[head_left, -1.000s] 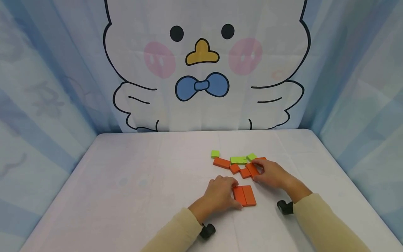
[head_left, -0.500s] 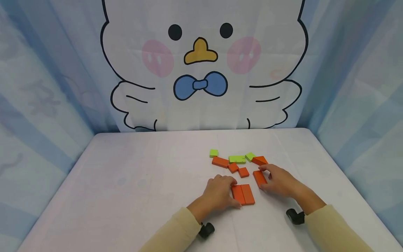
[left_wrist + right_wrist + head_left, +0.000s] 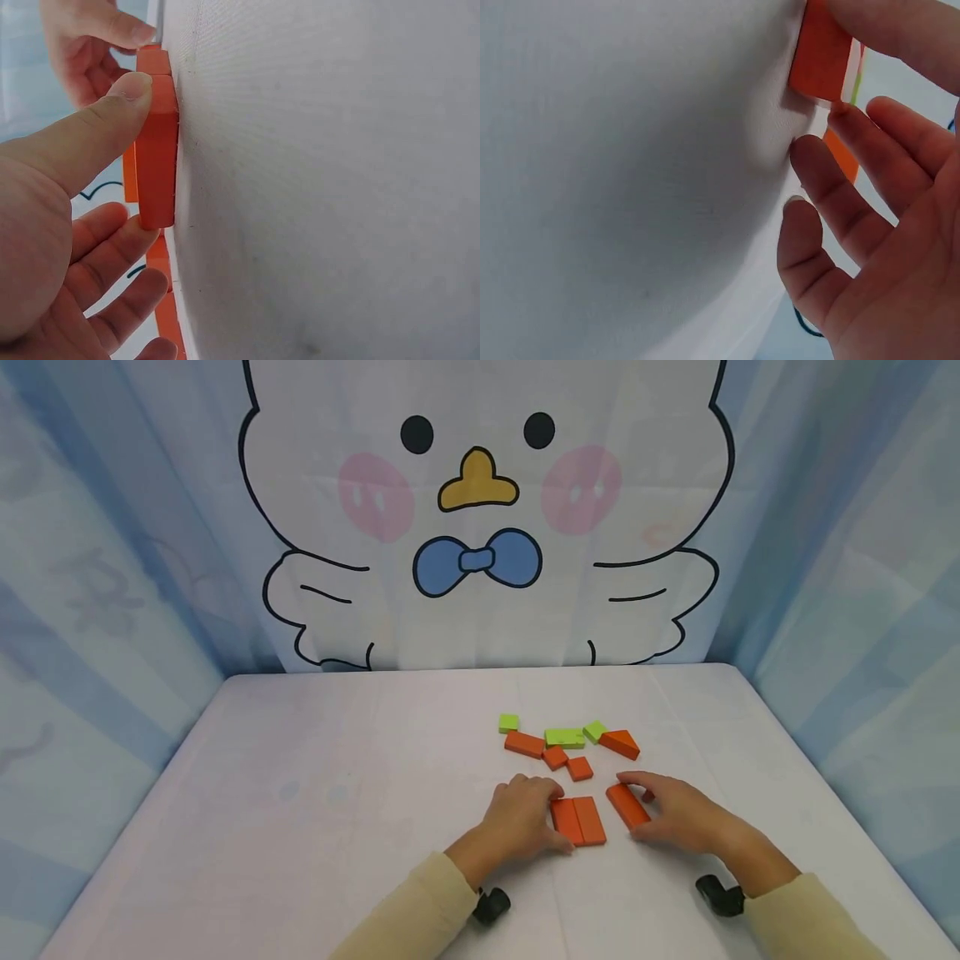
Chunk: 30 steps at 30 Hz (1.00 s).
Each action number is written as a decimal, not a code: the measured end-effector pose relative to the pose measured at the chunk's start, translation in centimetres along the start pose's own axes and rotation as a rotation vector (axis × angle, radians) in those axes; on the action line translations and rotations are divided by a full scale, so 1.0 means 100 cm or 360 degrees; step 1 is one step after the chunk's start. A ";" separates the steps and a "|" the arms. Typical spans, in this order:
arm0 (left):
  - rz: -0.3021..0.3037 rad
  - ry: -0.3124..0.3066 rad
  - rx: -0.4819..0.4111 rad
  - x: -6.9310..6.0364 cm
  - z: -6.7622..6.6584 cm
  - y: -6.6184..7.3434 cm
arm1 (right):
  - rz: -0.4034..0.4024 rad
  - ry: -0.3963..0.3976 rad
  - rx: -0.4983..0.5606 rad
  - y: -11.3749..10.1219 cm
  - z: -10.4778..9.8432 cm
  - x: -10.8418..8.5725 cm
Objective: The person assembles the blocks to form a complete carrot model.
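Note:
Two flat orange rectangular blocks lie side by side on the white table. My left hand [image 3: 519, 820] grips the left block [image 3: 566, 822] between thumb and fingers, and the right block [image 3: 590, 821] touches it. In the left wrist view, thumb and a fingertip press opposite ends of that orange block [image 3: 159, 161]. To the right, my right hand [image 3: 684, 812] pinches another orange rectangular block [image 3: 627, 807], slanted and apart from the pair. The right wrist view shows that block [image 3: 821, 56] between thumb and a fingertip, close to the tabletop, its upper part cut off.
Behind the hands lie an orange triangular block [image 3: 619, 744], a longer orange block [image 3: 524, 744] and two small orange ones [image 3: 555, 758], [image 3: 580, 768]. Lime-green blocks [image 3: 564, 738] sit among them. A patterned curtain [image 3: 480, 627] hangs behind the white table [image 3: 300, 827].
My right hand has drawn an orange block out of the group, toward me and to the right, near the pair. The left hand stays in place at its block.

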<state>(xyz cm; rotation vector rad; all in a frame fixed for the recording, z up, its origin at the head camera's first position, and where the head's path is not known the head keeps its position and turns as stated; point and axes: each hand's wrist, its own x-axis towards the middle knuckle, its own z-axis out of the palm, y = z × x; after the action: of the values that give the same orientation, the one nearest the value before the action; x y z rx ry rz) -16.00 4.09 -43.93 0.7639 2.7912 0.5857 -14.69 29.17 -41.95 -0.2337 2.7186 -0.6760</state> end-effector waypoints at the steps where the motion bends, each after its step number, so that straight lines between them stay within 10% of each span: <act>1: 0.0002 0.0001 0.0001 0.000 0.000 0.000 | -0.0015 0.0008 -0.0004 0.000 0.001 0.000; 30: 0.0013 0.0010 0.0001 0.000 0.001 -0.001 | -0.0048 0.0093 0.0063 -0.017 0.017 -0.002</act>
<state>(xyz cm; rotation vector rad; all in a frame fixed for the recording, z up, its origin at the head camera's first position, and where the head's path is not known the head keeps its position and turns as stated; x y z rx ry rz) -16.05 4.07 -44.03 0.7748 2.7955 0.5897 -13.75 26.95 -42.50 -0.2498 2.7590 -0.7557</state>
